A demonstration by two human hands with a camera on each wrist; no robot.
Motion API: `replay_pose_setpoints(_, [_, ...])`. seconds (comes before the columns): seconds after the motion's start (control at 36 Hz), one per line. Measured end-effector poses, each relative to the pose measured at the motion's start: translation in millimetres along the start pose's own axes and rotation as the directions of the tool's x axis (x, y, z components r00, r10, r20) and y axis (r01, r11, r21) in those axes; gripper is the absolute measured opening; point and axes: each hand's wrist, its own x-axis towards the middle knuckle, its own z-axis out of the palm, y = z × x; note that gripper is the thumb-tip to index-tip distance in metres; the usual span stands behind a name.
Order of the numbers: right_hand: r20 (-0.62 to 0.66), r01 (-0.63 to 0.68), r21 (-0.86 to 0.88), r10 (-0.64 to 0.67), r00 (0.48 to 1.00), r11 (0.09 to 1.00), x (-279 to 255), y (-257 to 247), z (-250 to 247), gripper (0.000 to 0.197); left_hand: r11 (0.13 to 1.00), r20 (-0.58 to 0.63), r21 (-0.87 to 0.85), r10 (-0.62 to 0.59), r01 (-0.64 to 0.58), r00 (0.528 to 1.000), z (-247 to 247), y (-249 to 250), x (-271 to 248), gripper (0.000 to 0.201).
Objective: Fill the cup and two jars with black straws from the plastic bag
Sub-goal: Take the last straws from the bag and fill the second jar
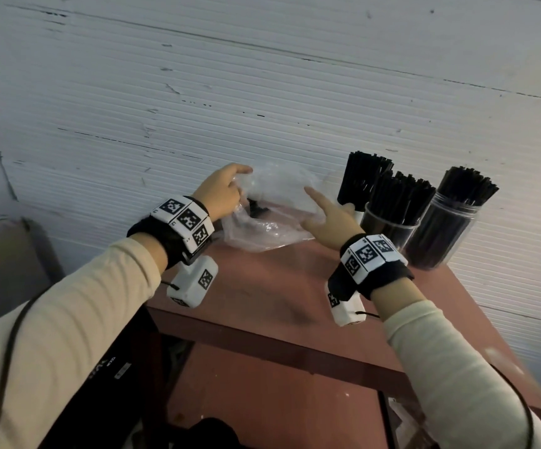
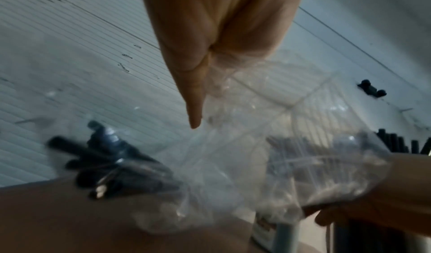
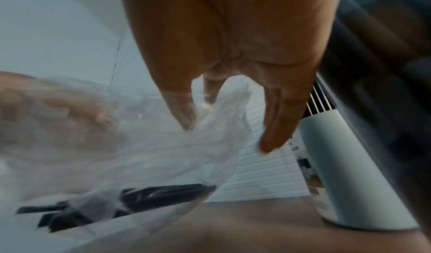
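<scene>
A clear plastic bag (image 1: 275, 205) sits at the back of the red-brown table (image 1: 279, 286), with a few black straws (image 1: 256, 209) left in its bottom. My left hand (image 1: 224, 196) grips the bag's left top edge; in the left wrist view the plastic (image 2: 233, 128) is bunched in the palm with one finger (image 2: 193, 109) straight. My right hand (image 1: 324, 218) pinches the bag's right edge (image 3: 221, 128), index finger extended. To the right stand a white cup (image 1: 356, 215), a clear jar (image 1: 392, 222) and a second clear jar (image 1: 447, 228), all packed with upright black straws.
A white ribbed wall (image 1: 262, 92) runs close behind the table. The cup (image 3: 338, 165) stands just right of my right hand. A lower shelf (image 1: 262, 384) lies under the tabletop, and a grey object (image 1: 10, 254) sits at the left.
</scene>
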Motion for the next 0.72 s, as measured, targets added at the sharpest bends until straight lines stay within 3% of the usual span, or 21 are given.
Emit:
replay_pose_setpoints(0.17, [-0.040,0.162,0.192,-0.157,0.987,0.968,-14,-16,-11,0.097,0.954,-0.061,-0.292,0.055,-0.070,0.997,-6,17,-13,0.029])
replay_pose_setpoints(0.31, [-0.135,0.290,0.219,-0.266,0.955,0.932,-27,-33,-17,0.110,0.925,0.052,-0.375,0.088,-0.062,0.995,-5,25,-24,0.042])
replay_pose_setpoints(0.42, [-0.215,0.365,0.315,-0.308,0.927,0.876,-33,-41,-19,0.111,0.937,0.125,-0.350,0.070,-0.022,0.990,-3,28,-31,0.035])
replay_pose_setpoints(0.5, [-0.243,0.403,0.443,-0.325,0.914,0.801,-33,-38,-21,0.107,0.957,0.079,-0.288,0.050,-0.025,0.996,3,30,-36,0.024])
replay_pose_setpoints(0.72, [-0.230,0.323,0.607,-0.229,0.946,0.726,-44,-21,-33,0.083,0.972,0.042,-0.221,0.085,-0.074,0.995,13,24,-48,0.026])
